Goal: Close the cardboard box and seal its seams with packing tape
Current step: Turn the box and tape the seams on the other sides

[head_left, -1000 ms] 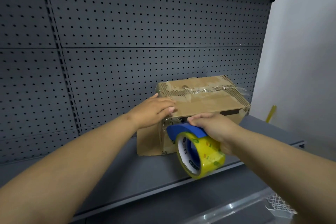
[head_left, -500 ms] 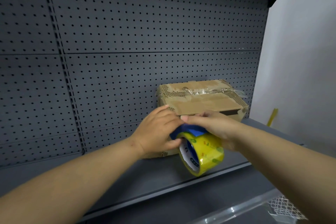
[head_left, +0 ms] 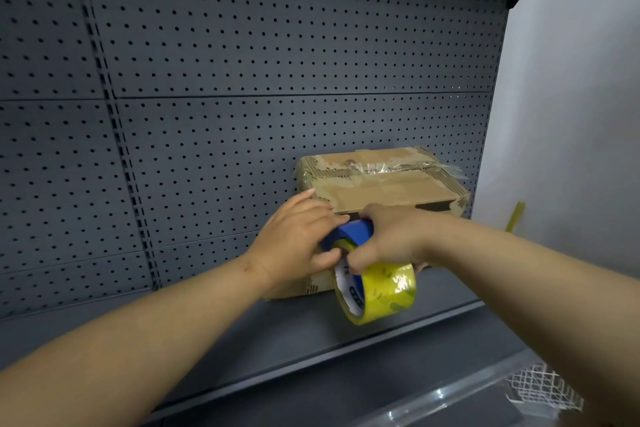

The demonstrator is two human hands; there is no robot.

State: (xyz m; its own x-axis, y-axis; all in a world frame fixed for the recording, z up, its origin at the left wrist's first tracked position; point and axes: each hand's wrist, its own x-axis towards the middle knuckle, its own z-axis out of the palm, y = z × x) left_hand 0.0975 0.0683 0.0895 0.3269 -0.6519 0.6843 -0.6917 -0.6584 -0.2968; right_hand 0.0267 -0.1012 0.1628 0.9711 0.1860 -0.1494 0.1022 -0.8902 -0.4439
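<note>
Left hand (head_left: pixel 298 239) moved onto tape dispenser (head_left: pixel 377 284), right hand (head_left: pixel 388 239) gripping it, box (head_left: pixel 381 184) behind.

The cardboard box (head_left: pixel 381 188) is matt brown paperboard, its top skin torn in patches that bare the ribbed corrugation (mostly along the edges). A crinkled strip of clear tape (head_left: pixel 375 168) across its top gleams. The tape roll (head_left: pixel 386 291) is glossy yellow film on a white core, under a smooth blue plastic dispenser (head_left: pixel 353 230). The perforated back panel (head_left: pixel 277 45) and shelf (head_left: pixel 277 333) look like matt grey painted metal.
</note>
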